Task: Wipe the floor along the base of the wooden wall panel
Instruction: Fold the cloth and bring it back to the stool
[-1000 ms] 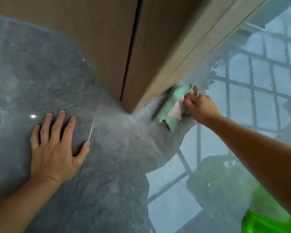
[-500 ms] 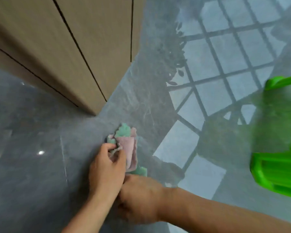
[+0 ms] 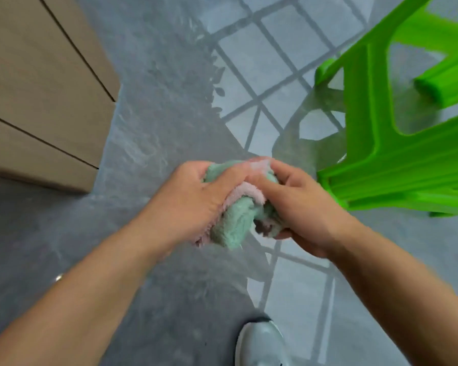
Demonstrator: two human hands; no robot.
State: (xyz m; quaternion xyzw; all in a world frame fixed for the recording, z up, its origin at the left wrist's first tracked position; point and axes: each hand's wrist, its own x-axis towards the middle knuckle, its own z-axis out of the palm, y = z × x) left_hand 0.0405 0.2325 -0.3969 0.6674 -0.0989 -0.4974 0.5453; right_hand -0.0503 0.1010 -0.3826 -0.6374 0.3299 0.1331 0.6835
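Observation:
A bunched green and pink cloth is held up off the glossy grey floor between both hands. My left hand grips its left side and my right hand grips its right side, fingers curled into the fabric. The wooden wall panel stands at the upper left, its corner base well to the left of the hands and apart from the cloth.
A bright green plastic chair stands close on the right, its leg just beside my right hand. A grey shoe shows at the bottom edge. Window-grid reflections cross the floor on the right.
The cloth left the panel's base and the floor; both hands now hold it bunched in the air. The view rose and swung right, bringing the green chair closer.

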